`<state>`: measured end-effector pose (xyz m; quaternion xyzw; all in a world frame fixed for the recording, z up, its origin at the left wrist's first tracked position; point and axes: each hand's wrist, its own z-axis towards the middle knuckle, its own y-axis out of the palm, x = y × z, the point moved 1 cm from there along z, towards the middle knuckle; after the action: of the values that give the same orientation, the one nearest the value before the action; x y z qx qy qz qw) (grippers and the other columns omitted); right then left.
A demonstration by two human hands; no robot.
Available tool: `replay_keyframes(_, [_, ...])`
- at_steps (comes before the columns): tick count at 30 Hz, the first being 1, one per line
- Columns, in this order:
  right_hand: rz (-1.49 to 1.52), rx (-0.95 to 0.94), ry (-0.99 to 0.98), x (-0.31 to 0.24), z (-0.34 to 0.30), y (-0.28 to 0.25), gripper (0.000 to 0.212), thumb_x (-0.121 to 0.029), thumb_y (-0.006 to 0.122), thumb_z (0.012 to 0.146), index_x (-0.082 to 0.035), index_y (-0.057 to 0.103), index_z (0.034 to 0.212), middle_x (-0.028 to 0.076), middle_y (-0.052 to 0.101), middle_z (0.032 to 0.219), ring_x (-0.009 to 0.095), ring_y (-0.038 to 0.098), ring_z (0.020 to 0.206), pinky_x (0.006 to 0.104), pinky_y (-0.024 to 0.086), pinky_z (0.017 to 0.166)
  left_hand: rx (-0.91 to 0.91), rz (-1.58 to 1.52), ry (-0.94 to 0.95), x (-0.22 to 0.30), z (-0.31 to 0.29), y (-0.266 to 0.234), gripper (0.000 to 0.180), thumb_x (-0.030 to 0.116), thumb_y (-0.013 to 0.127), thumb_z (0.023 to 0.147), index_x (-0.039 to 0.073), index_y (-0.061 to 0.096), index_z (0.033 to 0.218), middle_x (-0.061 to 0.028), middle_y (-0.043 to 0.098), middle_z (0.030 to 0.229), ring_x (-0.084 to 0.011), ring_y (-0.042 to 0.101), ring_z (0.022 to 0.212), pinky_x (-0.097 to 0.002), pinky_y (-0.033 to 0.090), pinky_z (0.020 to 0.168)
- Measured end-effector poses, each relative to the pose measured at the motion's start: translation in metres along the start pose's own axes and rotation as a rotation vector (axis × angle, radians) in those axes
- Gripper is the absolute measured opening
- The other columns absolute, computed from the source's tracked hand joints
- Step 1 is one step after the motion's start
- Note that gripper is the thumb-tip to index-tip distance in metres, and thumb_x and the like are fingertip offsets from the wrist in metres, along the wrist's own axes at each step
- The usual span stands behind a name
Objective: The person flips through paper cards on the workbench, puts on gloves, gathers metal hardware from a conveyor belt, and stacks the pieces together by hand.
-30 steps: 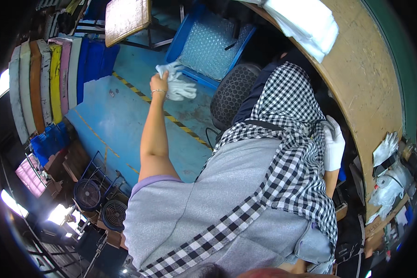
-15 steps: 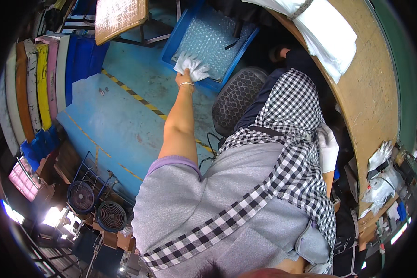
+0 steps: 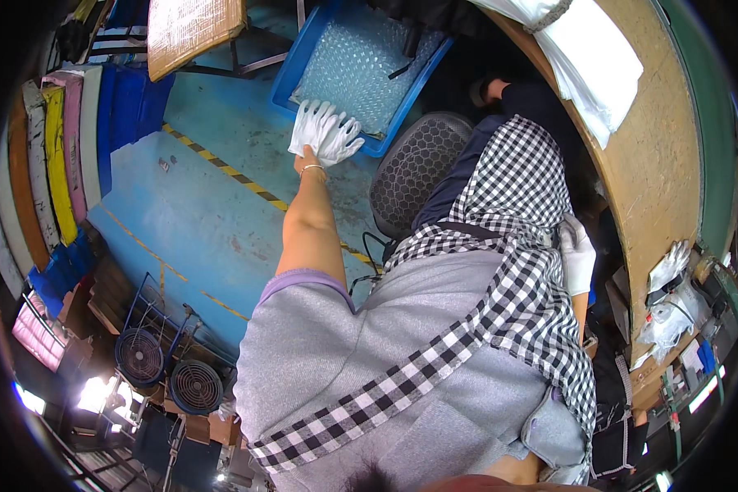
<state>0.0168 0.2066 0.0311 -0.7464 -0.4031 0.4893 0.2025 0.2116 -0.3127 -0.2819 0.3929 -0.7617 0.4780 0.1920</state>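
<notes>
At the near edge of a blue tub [image 3: 285, 70], my left hand [image 3: 307, 161] is bare, with a bracelet at the wrist. It is closed on a white glove [image 3: 326, 134], whose limp fingers fan out beyond my hand; whether a second glove lies with it I cannot tell. Clear bubble wrap [image 3: 357, 70] fills the tub behind. My right hand [image 3: 578, 256], in a white glove, lies against my black-and-white checked apron [image 3: 517, 176] at the right hip. Its fingers look stretched along the cloth, with nothing seen in them.
A dark patterned seat [image 3: 414, 168] stands between the tub and my legs. A curved wooden worktop [image 3: 660, 123] runs along my right, with white sheeting [image 3: 586, 66] over its far end. Coloured boards [image 3: 66, 156] line the left. Two round fans [image 3: 195, 384] stand at the lower left.
My left hand has drawn the white glove slightly left and back from the bubble wrap, and the glove's fingers now spread wider. My right hand stays at the hip.
</notes>
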Motion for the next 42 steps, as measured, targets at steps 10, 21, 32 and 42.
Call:
replay_keyframes(10, [-0.122,0.025,-0.009,-0.005,-0.001,0.004,0.025,-0.008,0.058,0.089,-0.004,0.061,0.114,0.013,0.067,0.1,0.02,0.064,0.093,0.0291,0.048,0.085,0.026,-0.29,-0.384,0.027,-0.003,0.037,0.046,0.027,0.052,0.087,0.013,0.049,0.13,-0.0171,0.059,0.112,-0.0366,0.06,0.091,-0.0499,0.05,0.068])
replay_keyframes(21, [-0.127,-0.02,0.006,0.007,-0.004,0.01,0.025,-0.009,0.059,0.089,-0.006,0.062,0.114,0.013,0.068,0.099,0.02,0.066,0.091,0.0289,0.049,0.083,0.263,-0.597,-0.451,0.028,0.035,0.014,0.057,0.035,0.055,0.091,0.019,0.03,0.14,-0.0102,0.045,0.133,-0.0348,0.054,0.105,-0.0449,0.056,0.058])
replay_keyframes(32, [-0.393,0.375,0.184,0.086,-0.026,0.002,0.034,-0.018,0.063,0.082,-0.004,0.061,0.112,0.018,0.064,0.106,0.033,0.059,0.101,0.0385,0.045,0.09,0.118,0.131,0.003,-0.014,-0.008,0.051,0.02,0.015,0.063,0.078,-0.004,0.065,0.073,-0.0167,0.066,0.068,-0.0245,0.058,0.056,-0.0398,0.047,0.053])
replay_keyframes(42, [-0.084,0.276,0.668,0.158,-0.067,0.043,0.055,-0.05,0.063,0.079,0.001,0.064,0.1,0.025,0.064,0.099,0.039,0.06,0.096,0.0434,0.047,0.083,-0.697,0.008,0.216,0.101,0.001,0.083,0.014,0.002,0.054,0.087,0.0,0.053,0.101,-0.0118,0.062,0.091,-0.021,0.063,0.073,-0.0297,0.053,0.062])
